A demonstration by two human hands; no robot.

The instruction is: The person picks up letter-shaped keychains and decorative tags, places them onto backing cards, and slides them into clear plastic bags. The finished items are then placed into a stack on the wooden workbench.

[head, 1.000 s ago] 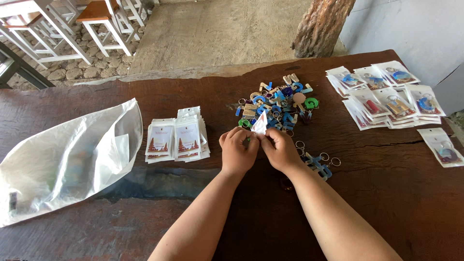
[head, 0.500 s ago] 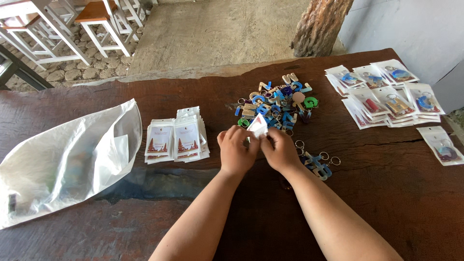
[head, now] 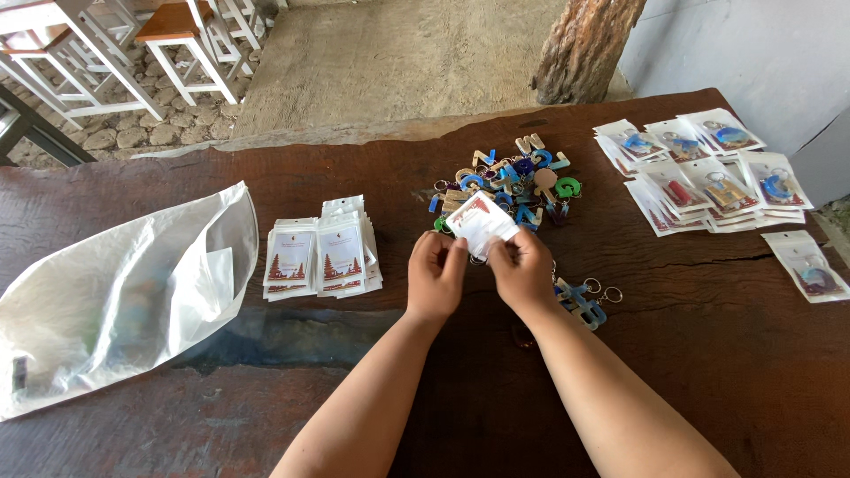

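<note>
Both hands met just below the centre of the frame, over a dark wooden table [head: 691,354]. The left hand [head: 436,276] and right hand [head: 522,273] were close together, fingertips pinched on the lower edge of one small white pouch [head: 481,223] with a red mark at its upper corner. The pouch was lifted off the table and tilted, its flat face turned up toward the camera. Whether anything sat inside it, I could not tell.

Right behind the pouch, toward the top centre, lay a heap of letter-shaped keychains [head: 509,184] in blue, green, tan and white, rings tangled. A few loose blue keychains [head: 583,303] lay just right of the right wrist, touching the table.

Left of the hands stood a stack of empty white pouches [head: 324,252] in two or three rows, printed side up, near but apart from the left hand. At the far left of the frame a large, crumpled translucent plastic bag [head: 115,301] lay open.

At the upper right, filled pouches [head: 704,168] were laid overlapping in rows, each showing a keychain. One more filled pouch [head: 806,267] lay alone at the right edge.

Beyond the table, at the upper left, white-framed stools [head: 181,40] stood on stone paving; a rough tree trunk [head: 589,44] rose at the top centre-right.
</note>
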